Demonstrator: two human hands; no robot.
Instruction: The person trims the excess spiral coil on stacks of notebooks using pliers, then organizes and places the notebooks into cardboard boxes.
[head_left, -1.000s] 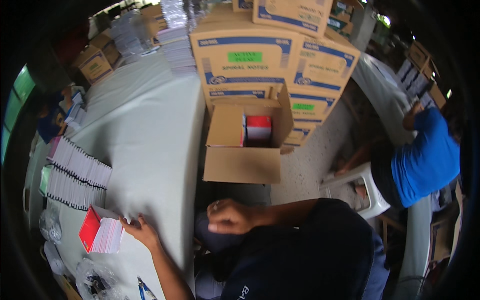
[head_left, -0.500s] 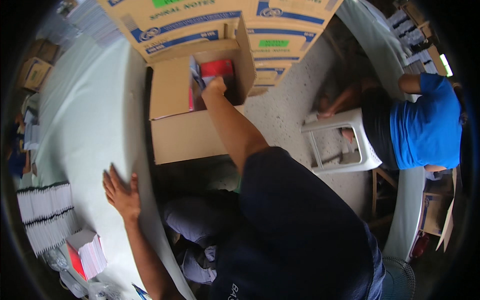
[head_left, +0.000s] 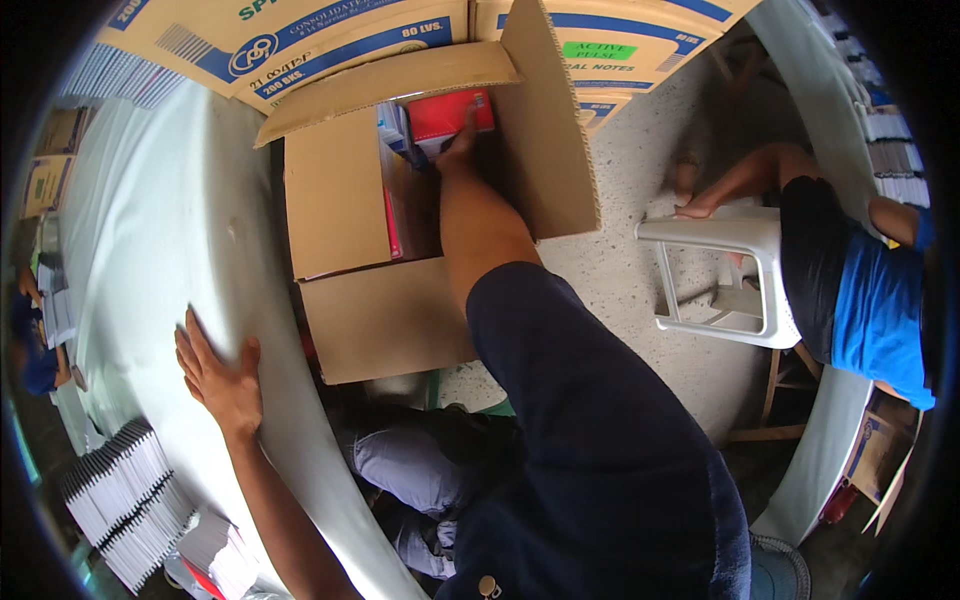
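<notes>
Inside an open cardboard carton (head_left: 385,320), my right hand (head_left: 458,150) grips a stack of red-covered notebooks (head_left: 438,112), with a finger laid over the top cover. Part of the grip is hidden by the hand itself. Beside that stack stand some blue and white notebooks (head_left: 392,125), and another red edge shows by the carton's left flap. My left hand (head_left: 222,380) rests palm down on the white-covered table (head_left: 150,270), fingers spread, holding nothing.
Stacked closed cartons (head_left: 350,50) rise behind the open one. Piles of notebooks (head_left: 130,500) stand on the table at lower left. To the right are a white plastic stool (head_left: 720,270) and a person in a blue shirt (head_left: 880,310) beside another covered table.
My view has shifted, and the open carton appears larger and nearer. My right hand has moved over the red notebooks within the carton. My left hand stays flat on the table.
</notes>
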